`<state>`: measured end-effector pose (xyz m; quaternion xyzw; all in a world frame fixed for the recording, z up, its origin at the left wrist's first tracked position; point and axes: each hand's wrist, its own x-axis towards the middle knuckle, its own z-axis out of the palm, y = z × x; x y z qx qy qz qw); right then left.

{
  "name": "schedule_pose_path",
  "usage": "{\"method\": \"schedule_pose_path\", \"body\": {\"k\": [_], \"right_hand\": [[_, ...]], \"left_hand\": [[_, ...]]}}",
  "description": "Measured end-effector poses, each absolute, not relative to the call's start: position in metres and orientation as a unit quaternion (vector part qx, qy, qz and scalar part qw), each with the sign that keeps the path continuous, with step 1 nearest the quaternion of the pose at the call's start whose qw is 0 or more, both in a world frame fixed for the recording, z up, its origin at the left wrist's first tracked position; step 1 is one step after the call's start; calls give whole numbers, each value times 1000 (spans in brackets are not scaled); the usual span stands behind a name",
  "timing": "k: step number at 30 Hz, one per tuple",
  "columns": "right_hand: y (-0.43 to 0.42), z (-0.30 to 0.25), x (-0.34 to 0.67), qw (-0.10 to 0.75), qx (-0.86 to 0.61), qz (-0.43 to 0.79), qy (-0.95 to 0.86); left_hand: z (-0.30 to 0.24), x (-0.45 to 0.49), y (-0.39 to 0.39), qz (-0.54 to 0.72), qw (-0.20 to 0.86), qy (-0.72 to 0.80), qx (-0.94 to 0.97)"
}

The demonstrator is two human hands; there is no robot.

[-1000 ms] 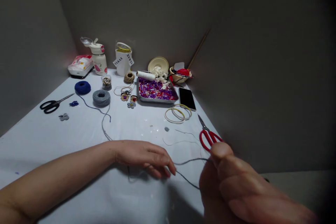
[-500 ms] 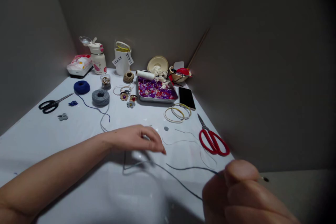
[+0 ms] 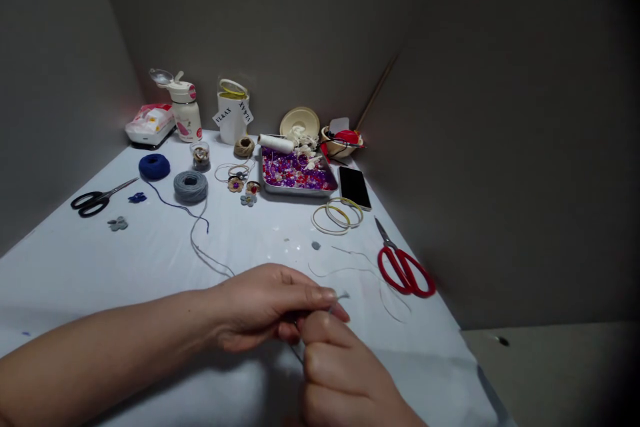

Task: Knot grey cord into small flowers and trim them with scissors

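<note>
My left hand (image 3: 265,303) and my right hand (image 3: 345,373) meet low over the white table (image 3: 150,260), fingers closed together around a thin grey yarn strand (image 3: 210,257). A short yarn end (image 3: 343,295) sticks out past my left fingertips. The strand runs back across the table to a grey yarn ball (image 3: 191,186). What my right fingers pinch is hidden between the hands.
Red scissors (image 3: 403,267) lie right of my hands, black scissors (image 3: 95,199) far left. Further back are a blue yarn ball (image 3: 154,166), a bead tray (image 3: 297,173), a phone (image 3: 354,187), wire rings (image 3: 337,215), a bottle (image 3: 185,113) and a white cup (image 3: 233,113). Grey walls enclose the corner.
My right hand has come in from the lower right to meet my left hand. The loose yarn that lay stretched between them is now gathered in both hands.
</note>
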<state>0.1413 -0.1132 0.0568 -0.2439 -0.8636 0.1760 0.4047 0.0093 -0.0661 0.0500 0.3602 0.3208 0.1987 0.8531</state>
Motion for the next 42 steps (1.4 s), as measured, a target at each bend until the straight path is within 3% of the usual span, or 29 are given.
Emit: {"method": "schedule_pose_path", "body": {"k": [3,9,11,14,19,23,28,36,42], "right_hand": [[-110,39,134,421,-171,129,-881],[-111,34,132,405,-174,183,-879],[-109,38,131,385,-155,188,-890],[-100,42,133,427,-135,155,-881],[-69,34,151,547,-395,122,-727],[-47,26,165,521,-521,186,-651],[-40,24,165,487,-532,265,-640],[-40,25,166,499,-538,264,-626],[-44,26,160,476,-520,299,-642]], "left_hand": [[57,7,-62,213,862,337,314],[59,3,-54,285,858,323,280],[55,1,-48,319,835,333,300],[45,0,-36,377,757,371,384],[22,1,-21,389,646,431,495],[8,4,-20,352,644,462,499],[0,6,-23,331,643,457,518],[1,5,-25,305,634,455,547],[11,5,-24,388,592,417,570]]}}
